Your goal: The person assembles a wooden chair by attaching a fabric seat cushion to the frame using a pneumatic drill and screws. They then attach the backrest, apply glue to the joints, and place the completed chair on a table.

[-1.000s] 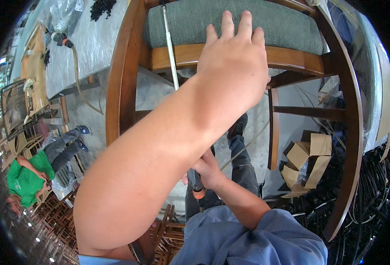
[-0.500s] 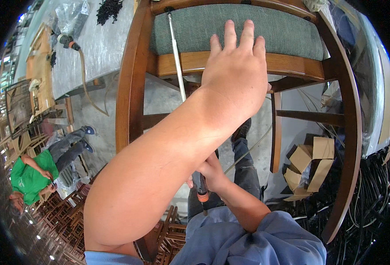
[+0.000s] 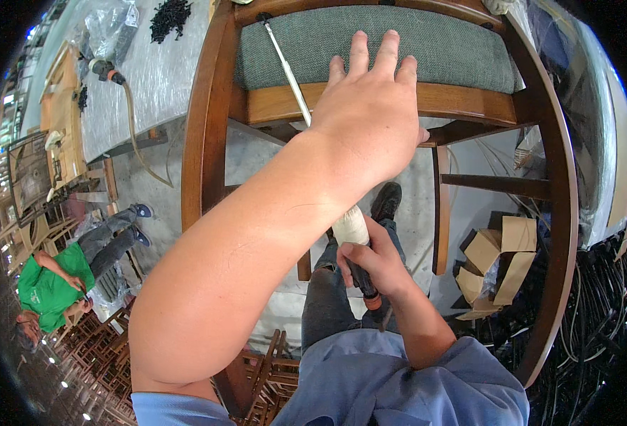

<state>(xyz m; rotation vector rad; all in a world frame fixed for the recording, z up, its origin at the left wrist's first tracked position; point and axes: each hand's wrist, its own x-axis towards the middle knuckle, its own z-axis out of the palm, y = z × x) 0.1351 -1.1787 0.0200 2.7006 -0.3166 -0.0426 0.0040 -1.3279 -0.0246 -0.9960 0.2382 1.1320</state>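
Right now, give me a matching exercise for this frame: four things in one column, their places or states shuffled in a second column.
Things:
1. left hand
2. right hand
3. cushion
4. boxes

Places or states:
A. on the floor, right of the chair
B. gripping a long tool's dark handle
C. grey-green, set in the wooden frame
D. flat on the chair's wooden rail

Pairs: 1-D, 2-B, 3-C, 4-A

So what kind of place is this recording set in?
Most likely a furniture workshop or chair factory. A wooden chair with a grey cushion is being worked on with a long tool, stacks of wooden chair frames stand at left, and cardboard boxes lie on the floor.
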